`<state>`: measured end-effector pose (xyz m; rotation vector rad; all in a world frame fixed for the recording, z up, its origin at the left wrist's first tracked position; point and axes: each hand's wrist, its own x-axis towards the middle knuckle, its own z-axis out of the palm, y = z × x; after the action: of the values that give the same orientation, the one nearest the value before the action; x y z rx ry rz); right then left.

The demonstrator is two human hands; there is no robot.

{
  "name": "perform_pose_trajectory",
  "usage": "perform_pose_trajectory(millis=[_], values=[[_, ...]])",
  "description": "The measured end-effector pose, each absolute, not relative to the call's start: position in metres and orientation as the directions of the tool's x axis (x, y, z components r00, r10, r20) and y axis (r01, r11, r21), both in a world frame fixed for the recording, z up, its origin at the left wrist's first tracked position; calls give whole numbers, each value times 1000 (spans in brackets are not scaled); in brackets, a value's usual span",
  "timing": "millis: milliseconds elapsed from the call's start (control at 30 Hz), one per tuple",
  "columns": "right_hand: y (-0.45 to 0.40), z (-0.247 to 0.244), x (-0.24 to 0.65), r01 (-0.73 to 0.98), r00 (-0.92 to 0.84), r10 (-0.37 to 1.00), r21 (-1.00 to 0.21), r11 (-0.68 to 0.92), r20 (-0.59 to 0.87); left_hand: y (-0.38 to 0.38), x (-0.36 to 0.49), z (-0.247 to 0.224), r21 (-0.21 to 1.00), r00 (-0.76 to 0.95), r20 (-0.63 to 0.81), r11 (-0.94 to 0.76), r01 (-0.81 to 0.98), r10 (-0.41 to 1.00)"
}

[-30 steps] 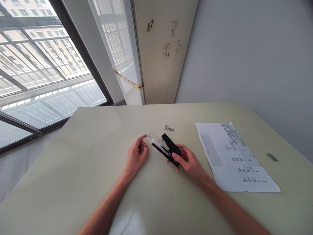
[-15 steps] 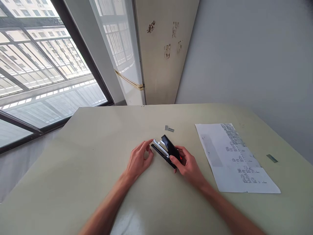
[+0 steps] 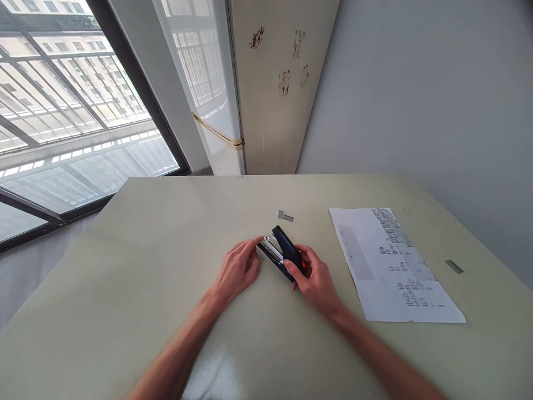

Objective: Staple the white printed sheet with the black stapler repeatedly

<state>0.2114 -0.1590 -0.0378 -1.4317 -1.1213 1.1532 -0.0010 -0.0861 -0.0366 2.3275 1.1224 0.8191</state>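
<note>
1. While the right hand [image 3: 318, 283] closes around the rear of a black stapler [image 3: 288, 247], its thumb lies along the near side and its fingers wrap the far side.
2. The left hand [image 3: 239, 269] is loosely spread: its index finger reaches to the stapler's front end and touches it, the thumb stands apart, and the other fingers curl.
3. The stapler is between the hands, over the middle of the pale surface [image 3: 125, 300], its upper arm raised and the metal staple channel [image 3: 272, 250] showing; whether its base rests there I cannot tell.
4. Just beyond the stapler lie two small pieces of staple strip [image 3: 288, 217], close together.
5. To the right, near the right forearm, a printed sheet of paper [image 3: 358, 300] lies flat, with a grey band and lines of text too small to read.
6. Past the sheet, near the right edge, lies another staple strip [image 3: 453, 266].
7. Behind the surface stands a refrigerator [image 3: 275, 128] with a gold-toned handle [image 3: 219, 132], between a railed window [image 3: 62, 105] and a plain wall [image 3: 416, 94].
</note>
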Motion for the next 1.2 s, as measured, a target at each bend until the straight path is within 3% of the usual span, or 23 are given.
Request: perform_pose_trajectory(millis=[467,633,767,867,967,1200], values=[[-157,-41,208,98,139,986,-990,-105,-90,-91,3,-36,549,438,364,-570,612,822],[-154,-42,210,170,178,984,-984,-62,-31,-86,3,-36,721,270,326,-423,549,906],[-152,-44,216,311,224,972,-950,-3,70,-77,0,-32,926,118,100,-136,353,988],[-150,-47,220,394,245,962,-919,14,119,-73,-1,-32,997,118,-33,24,77,992],[-148,-50,222,407,254,960,-913,4,118,-70,0,-33,986,143,-90,108,-124,986],[-141,-56,217,479,229,962,-877,23,150,-68,1,-26,901,283,-199,289,-324,938]])
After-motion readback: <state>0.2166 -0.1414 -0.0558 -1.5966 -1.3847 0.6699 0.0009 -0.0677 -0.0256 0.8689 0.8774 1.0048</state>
